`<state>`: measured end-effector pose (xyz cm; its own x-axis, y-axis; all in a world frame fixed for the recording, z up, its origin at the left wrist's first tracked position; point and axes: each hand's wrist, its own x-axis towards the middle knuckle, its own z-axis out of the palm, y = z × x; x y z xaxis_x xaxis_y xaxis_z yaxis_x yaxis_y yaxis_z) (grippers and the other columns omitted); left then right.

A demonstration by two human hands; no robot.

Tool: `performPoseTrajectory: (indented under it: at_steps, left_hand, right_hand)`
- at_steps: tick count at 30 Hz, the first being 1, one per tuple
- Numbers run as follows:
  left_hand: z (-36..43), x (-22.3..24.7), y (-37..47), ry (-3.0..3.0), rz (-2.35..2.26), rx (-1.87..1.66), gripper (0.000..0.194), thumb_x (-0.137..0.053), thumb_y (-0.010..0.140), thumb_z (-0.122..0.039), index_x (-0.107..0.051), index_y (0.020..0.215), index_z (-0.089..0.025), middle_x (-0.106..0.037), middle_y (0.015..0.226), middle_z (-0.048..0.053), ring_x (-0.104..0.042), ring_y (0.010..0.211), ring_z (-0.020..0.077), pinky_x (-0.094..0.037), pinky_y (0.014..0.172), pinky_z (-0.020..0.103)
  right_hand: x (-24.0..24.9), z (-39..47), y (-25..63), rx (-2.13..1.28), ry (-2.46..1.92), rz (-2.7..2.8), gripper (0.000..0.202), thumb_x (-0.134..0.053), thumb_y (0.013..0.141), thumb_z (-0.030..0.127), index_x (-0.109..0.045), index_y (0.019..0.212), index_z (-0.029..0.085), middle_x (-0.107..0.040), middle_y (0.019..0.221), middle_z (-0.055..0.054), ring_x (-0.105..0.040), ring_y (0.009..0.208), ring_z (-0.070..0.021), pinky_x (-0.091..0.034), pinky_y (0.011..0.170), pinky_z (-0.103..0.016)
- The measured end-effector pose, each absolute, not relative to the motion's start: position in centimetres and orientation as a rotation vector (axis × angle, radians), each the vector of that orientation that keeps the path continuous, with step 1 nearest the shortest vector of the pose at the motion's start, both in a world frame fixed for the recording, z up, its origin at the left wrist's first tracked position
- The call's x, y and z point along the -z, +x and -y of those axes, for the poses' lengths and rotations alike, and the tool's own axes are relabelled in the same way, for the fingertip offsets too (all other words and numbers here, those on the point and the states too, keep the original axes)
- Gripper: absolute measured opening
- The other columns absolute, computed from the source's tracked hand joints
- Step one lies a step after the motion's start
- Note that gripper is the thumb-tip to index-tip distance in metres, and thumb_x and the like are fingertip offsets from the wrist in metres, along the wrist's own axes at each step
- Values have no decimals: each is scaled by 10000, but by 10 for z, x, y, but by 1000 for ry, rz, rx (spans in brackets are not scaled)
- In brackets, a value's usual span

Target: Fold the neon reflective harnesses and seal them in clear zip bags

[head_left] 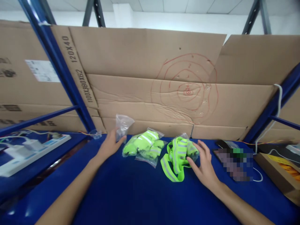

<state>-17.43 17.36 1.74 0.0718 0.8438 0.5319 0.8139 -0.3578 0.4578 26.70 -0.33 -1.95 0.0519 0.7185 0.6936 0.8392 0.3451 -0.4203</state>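
My left hand (pixel 111 144) has its thumb and fingers around the lower part of a clear plastic bag (pixel 123 123), left of the green bundles. My right hand (pixel 203 161) is spread, its fingertips at the right edge of a loose heap of neon green straps with grey reflective stripes (pixel 179 153). One strap end curls toward the front. Between the hands lie neon green reflective bundles in clear bags (pixel 146 142).
A blue table (pixel 131 193) backs onto a cardboard wall (pixel 131 56) with red rings. At left lies a white power strip (pixel 47 149); at right, a partly blurred phone (pixel 231 164), a white cable and an open cardboard box (pixel 272 175).
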Motion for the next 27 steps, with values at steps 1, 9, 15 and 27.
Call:
performPoseTrajectory:
  at_steps: [1, 9, 15, 27]
  left_hand:
    - [-178, -10, -174, 2306, -1723, -1110, 692, -542, 960, -508, -435, 1494, -81, -559, 1477, 212, -541, 1392, 333, -430, 1194, 487]
    - [-167, -9, -167, 2413, -1847, -986, 589, -543, 919, -310, -508, 1493, -178, -512, 1487, 217, -479, 1414, 436, -390, 1131, 677]
    - [-134, -15, -120, 2588, -1639, -1064, 442, -360, 1060, -364, -578, 1387, -162, -572, 1450, 170, -504, 1410, 301, -380, 1200, 481]
    - [-105, 13, -48, 2511, -1517, -1147, 453, -565, 1013, -377, -549, 1415, -168, -559, 1366, 193, -556, 1305, 359, -452, 1105, 560]
  right_hand:
    - [22, 8, 262, 225, -1397, 1789, 566, -587, 1022, 407, -402, 1536, 261, -364, 1600, -185, -358, 1529, -358, -366, 1195, -594]
    - [29, 24, 241, 398, -1208, 2227, 492, -598, 1024, 292, -477, 1497, 231, -418, 1547, -203, -427, 1440, -362, -426, 1089, -565]
    - [21, 20, 246, 480, -1178, 2192, 433, -607, 1017, 257, -534, 1438, 192, -464, 1512, -222, -454, 1407, -371, -405, 1087, -577]
    - [30, 32, 212, 83, -888, 2603, 236, -505, 1069, 282, -653, 1246, 233, -666, 1364, -70, -590, 1285, -260, -437, 1089, -478]
